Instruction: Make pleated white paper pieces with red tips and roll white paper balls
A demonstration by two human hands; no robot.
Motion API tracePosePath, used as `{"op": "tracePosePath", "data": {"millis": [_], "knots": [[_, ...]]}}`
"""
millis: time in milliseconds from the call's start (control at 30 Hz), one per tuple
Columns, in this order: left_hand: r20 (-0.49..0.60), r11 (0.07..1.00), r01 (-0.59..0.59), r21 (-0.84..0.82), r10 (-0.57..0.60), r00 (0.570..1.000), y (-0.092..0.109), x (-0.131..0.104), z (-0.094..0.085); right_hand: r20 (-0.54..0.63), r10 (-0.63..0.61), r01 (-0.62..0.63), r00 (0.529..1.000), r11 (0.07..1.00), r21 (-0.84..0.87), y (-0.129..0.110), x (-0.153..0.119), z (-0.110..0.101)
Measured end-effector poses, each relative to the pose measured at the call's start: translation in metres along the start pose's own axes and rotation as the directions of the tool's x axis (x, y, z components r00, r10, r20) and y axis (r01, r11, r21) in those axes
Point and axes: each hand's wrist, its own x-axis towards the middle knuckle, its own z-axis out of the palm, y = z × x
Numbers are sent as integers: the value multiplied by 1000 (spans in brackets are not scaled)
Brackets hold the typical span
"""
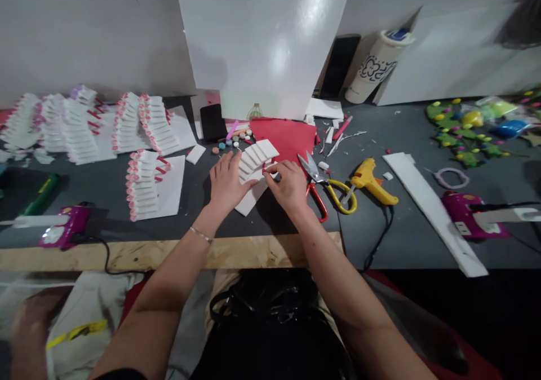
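Note:
My left hand lies with its fingers spread on the left side of a white foam piece made of fanned strips. Its thumb points right, across a white backing card. Over the card's right side, my right hand is closed in a pinch, with a small red strip at its fingertips. Behind that hand is a sheet of red paper. Large scissors with one red and one yellow handle rest open just right of my right hand.
A yellow glue gun and a long white foam strip lie to the right. Several similar fanned foam pieces sit at the left. A phone, coloured dots and a white tumbler stand or lie behind. Purple power boxes flank the table.

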Motion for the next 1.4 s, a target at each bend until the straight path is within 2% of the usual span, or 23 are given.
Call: {"op": "tracePosePath", "data": {"millis": [100,333,1400], "knots": [[45,999,-31,28,30,999,-3,4,8,36,16,-14,999,998,-67,0,2,6],[61,998,-31,-51,34,998,-7,9,14,93,40,-27,995,991,-134,1,9,12],[66,997,-77,-30,79,995,-2,7,19,73,111,-98,991,981,-168,5,6,25]]}}
